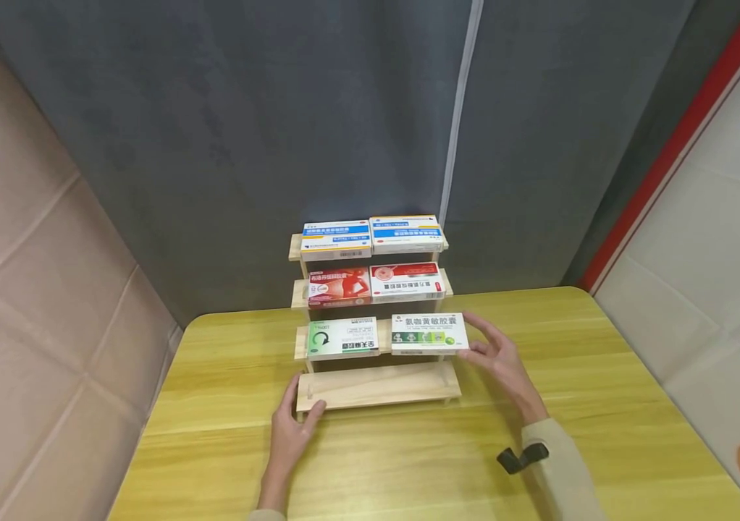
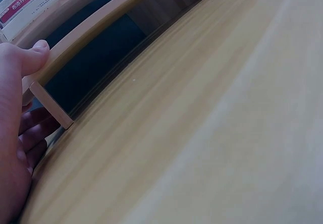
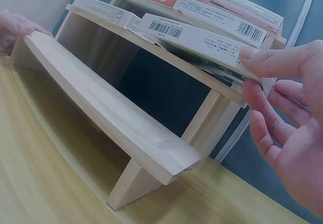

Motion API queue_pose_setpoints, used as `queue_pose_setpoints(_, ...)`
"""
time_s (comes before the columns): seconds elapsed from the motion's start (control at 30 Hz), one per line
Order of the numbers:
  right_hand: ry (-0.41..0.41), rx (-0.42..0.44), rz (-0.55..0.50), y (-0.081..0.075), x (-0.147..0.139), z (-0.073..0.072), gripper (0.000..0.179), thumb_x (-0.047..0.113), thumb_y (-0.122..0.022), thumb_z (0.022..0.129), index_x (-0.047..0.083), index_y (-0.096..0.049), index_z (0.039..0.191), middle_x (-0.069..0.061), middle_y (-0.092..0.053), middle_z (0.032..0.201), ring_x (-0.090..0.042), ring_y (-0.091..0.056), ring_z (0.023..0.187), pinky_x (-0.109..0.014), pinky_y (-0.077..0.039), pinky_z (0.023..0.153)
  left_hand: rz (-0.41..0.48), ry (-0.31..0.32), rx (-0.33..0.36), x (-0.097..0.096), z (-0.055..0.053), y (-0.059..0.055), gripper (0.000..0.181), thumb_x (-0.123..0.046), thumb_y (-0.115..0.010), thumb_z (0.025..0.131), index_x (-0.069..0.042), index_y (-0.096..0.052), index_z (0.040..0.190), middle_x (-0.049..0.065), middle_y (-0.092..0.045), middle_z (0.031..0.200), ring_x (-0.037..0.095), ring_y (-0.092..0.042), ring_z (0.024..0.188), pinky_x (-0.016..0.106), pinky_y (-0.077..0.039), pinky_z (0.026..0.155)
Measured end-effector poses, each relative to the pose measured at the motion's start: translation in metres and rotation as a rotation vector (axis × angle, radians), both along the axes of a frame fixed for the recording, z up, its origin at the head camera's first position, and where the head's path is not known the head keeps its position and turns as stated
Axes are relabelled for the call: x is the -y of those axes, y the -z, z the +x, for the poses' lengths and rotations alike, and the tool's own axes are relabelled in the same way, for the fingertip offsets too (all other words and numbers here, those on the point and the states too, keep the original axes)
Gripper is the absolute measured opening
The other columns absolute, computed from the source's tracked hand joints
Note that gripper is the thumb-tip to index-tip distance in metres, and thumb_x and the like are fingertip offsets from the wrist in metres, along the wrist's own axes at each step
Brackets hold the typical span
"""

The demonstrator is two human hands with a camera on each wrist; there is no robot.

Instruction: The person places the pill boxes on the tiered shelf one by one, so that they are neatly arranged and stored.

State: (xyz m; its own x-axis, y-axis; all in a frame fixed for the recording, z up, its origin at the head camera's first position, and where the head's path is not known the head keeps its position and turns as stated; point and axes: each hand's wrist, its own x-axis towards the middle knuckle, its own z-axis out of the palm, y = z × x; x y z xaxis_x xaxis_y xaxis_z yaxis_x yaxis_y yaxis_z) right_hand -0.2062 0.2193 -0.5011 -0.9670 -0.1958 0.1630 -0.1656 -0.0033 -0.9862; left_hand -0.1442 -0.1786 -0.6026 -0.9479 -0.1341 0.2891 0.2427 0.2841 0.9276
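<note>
A four-step wooden display rack (image 1: 379, 386) stands on the table, its lowest step bare. My left hand (image 1: 288, 434) grips the left end of that step, thumb over the front edge in the left wrist view. At the right of the step above, my right hand (image 1: 503, 362) pinches the right end of a white and green medicine box (image 1: 429, 333). In the right wrist view this box sits at a slight angle to the step. Left of it, across a narrow gap, lies another white and green medicine box (image 1: 342, 338).
Higher up are a red medicine box (image 1: 339, 287) and a red and white one (image 1: 407, 282). Two blue and white boxes (image 1: 335, 239) fill the top step. A grey curtain (image 1: 246, 145) hangs behind the yellow wooden table (image 1: 226, 427). Pale panels flank both sides.
</note>
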Motion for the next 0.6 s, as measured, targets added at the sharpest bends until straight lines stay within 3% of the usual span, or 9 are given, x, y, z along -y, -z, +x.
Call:
queue_pose_setpoints(0.17, -0.013, 0.032, -0.011, 0.002, -0.001, -0.005, 0.076, 0.002, -0.072, 0.091, 0.006, -0.035, 0.157, -0.016, -0.029, 0.165, -0.01, -0.069, 0.1, -0.02, -0.058, 0.09, 0.007, -0.004, 0.01, 0.0, 0.0, 0.0, 0.077, -0.013, -0.077, 0.09, 0.006, -0.036, 0.152, 0.028, -0.042, 0.155, 0.045, -0.041, 0.143, 0.005, -0.027, 0.112)
queue_pose_setpoints(0.43, -0.015, 0.025, 0.005, 0.005, -0.001, -0.013, 0.075, 0.001, -0.072, 0.09, 0.006, -0.037, 0.155, -0.019, -0.045, 0.152, -0.015, -0.061, 0.117, -0.023, -0.058, 0.094, 0.023, 0.0, 0.057, 0.001, 0.001, -0.002, 0.08, -0.016, -0.077, 0.09, 0.003, -0.034, 0.154, 0.023, -0.041, 0.157, 0.036, -0.04, 0.146, 0.004, -0.026, 0.113)
queue_pose_setpoints(0.6, -0.022, 0.029, -0.006, 0.006, 0.002, -0.017, 0.075, 0.0, -0.072, 0.09, 0.004, -0.036, 0.155, -0.018, -0.044, 0.153, -0.015, -0.058, 0.122, -0.022, -0.056, 0.098, 0.007, 0.002, 0.059, 0.001, 0.0, -0.003, 0.079, -0.018, -0.076, 0.092, 0.003, -0.033, 0.155, 0.024, -0.04, 0.158, 0.038, -0.039, 0.146, 0.003, -0.025, 0.112)
